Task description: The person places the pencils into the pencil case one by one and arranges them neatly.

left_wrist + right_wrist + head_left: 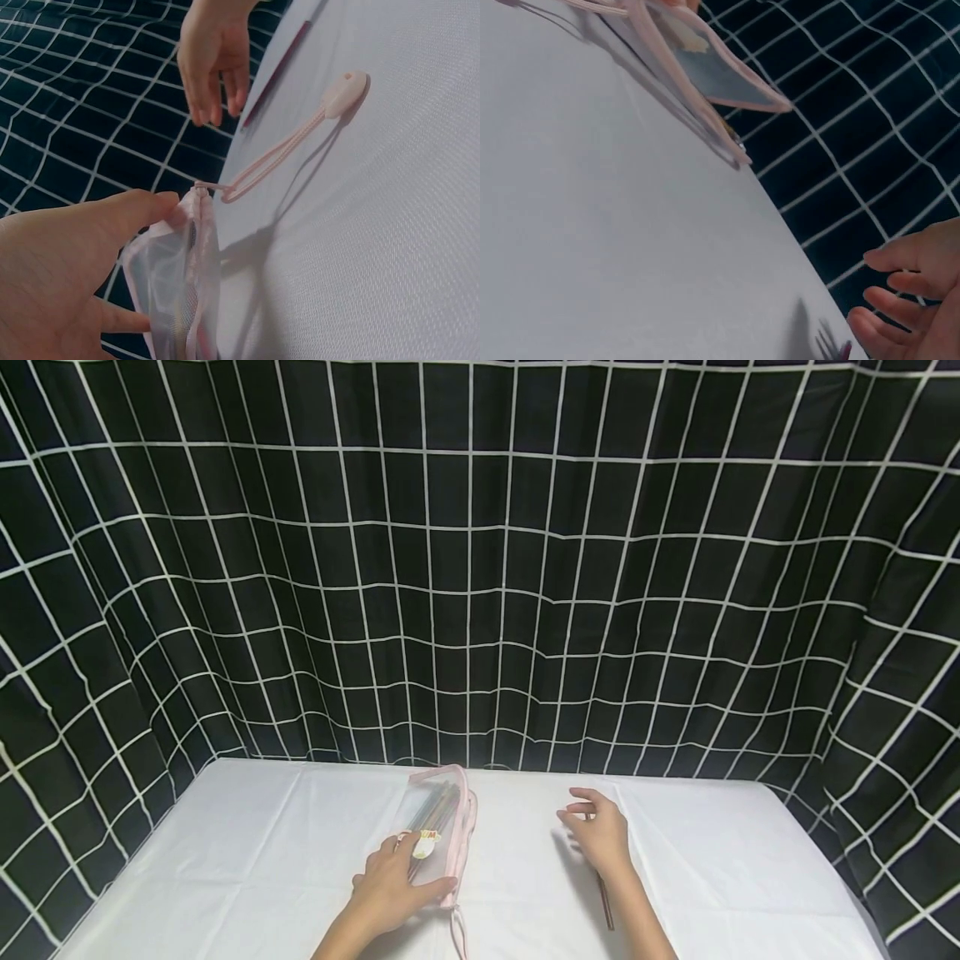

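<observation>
A see-through pencil case (447, 827) with pink zipped edging lies left of the table's middle, its mouth gaping in the right wrist view. Several long, thin pencil-like sticks (433, 810) show through its clear side. My left hand (393, 885) holds the near end of the case, thumb by the zip and fingers along the far side. To the right, my right hand (600, 835) hovers with loosely bent fingers and nothing in them. Beneath that hand and forearm lies a thin dark reddish-brown stick (606, 903), perhaps a pencil, partly hidden.
A pink cord pull (345, 95) hangs from the zip and rests on the cloth. White cloth (225, 852) covers the table. Behind and at both sides hangs a black curtain (480, 568) with a white grid.
</observation>
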### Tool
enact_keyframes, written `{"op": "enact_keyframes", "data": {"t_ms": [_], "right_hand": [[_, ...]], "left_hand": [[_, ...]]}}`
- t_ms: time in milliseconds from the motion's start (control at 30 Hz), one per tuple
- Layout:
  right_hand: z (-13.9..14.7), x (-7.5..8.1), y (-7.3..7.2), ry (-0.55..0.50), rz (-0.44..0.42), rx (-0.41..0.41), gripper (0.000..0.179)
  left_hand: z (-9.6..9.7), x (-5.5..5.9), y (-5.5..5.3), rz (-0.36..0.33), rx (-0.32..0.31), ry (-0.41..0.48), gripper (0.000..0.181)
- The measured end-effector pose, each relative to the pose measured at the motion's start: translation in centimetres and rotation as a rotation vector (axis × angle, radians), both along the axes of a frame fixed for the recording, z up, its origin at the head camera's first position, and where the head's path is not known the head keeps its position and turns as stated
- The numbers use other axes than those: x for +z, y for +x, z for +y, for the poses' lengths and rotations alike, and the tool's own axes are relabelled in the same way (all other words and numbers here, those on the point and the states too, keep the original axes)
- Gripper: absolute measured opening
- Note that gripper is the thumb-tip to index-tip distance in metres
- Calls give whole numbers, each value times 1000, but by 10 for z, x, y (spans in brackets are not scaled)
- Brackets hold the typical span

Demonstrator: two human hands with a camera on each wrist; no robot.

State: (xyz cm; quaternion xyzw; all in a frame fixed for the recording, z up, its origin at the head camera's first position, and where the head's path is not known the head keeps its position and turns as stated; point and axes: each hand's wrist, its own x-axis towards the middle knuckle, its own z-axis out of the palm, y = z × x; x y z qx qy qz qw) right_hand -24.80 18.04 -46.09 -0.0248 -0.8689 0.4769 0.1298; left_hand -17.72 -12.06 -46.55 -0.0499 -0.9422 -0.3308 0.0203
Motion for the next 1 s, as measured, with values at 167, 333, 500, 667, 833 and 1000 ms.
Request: {"op": "enact_keyframes", "data": {"t_ms": [167,333,500,667,833,1000], "right_hand": [[11,-2,-2,42,-33,-33,48],[17,-2,-2,70,-68,-44,51],[21,-3,-2,90,-85,-54,52],[24,-6,-2,92,-122,-53,55],[26,-9,-2,98,-136,-46,58],[29,-10,0,118,-151,-26,58]], "left_hand": [[0,0,0,-2,0,5,91],[0,0,0,-3,-6,2,92],[1,0,-1,-2,-5,-5,92],[1,1,-1,-5,-5,-7,92],[1,2,-1,-10,-9,0,93],[1,1,0,-9,-9,0,92]]}}
